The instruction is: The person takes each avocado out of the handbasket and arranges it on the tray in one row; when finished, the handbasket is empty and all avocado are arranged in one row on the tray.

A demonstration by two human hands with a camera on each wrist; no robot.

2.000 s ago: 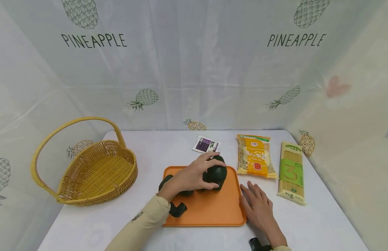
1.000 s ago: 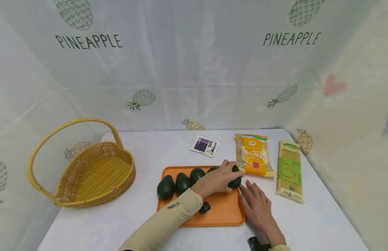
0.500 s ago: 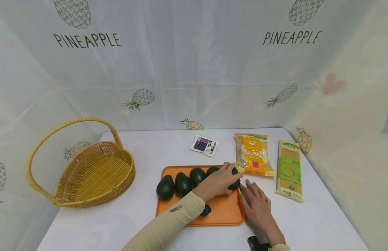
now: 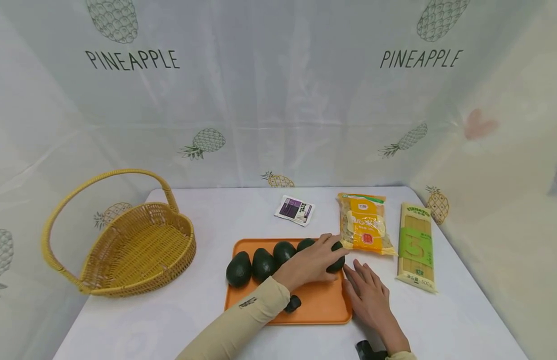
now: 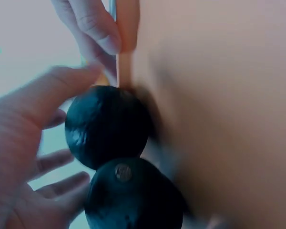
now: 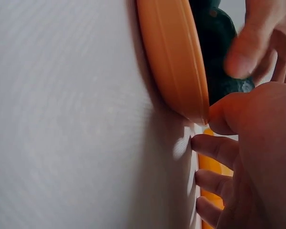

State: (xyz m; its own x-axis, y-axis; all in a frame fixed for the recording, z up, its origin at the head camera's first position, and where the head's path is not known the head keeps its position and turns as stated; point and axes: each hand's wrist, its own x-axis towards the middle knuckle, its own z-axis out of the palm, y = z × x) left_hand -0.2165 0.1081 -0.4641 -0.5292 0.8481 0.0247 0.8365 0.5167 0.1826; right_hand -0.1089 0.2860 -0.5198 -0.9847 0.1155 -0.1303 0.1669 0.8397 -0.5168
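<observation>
My left hand (image 4: pixel 312 262) is spread over the rightmost avocado (image 4: pixel 337 261), at the right end of the orange tray (image 4: pixel 323 307). In the left wrist view its fingers are loosely extended beside this avocado (image 5: pixel 107 129), the blurred thumb off its surface. A second avocado (image 5: pixel 133 195) sits close against it. Several more dark green avocados (image 4: pixel 239 270) stand in a row along the tray's back, one partly behind my hand. My right hand (image 4: pixel 370 295) rests relaxed at the tray's right edge, thumb touching the rim (image 6: pixel 200 102) and fingertips on the table.
A wicker basket (image 4: pixel 139 260) with a tall handle stands at the left. Behind the tray lies a small purple and white packet (image 4: pixel 295 210). An orange bag of grain (image 4: pixel 366 225) and a green-banded noodle pack (image 4: pixel 415 247) lie on the right.
My left hand moved right with an avocado and set it at the tray's right end; its grip has since loosened. The right hand has stayed at the tray's edge.
</observation>
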